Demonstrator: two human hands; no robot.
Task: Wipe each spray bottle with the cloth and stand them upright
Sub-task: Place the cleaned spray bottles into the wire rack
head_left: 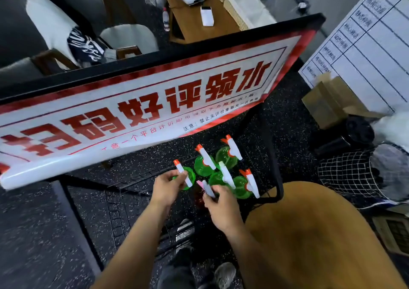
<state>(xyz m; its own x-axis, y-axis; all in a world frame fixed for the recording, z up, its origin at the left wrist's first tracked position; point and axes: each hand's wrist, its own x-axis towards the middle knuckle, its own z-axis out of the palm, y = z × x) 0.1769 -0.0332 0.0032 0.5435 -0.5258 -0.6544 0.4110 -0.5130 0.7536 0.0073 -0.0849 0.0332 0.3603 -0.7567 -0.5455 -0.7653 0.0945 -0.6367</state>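
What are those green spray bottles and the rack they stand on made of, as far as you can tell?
The green spray bottles look like translucent glossy plastic: light glows through the green bodies. Their white trigger heads with orange nozzle tips seem opaque, smooth plastic. The rack looks like black-coated metal wire, judging by its thin dark bars and frame, though blur leaves that open.

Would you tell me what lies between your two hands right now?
In the head view, only bare speckled dark floor seen through the wire rack lies between the left hand and right hand.
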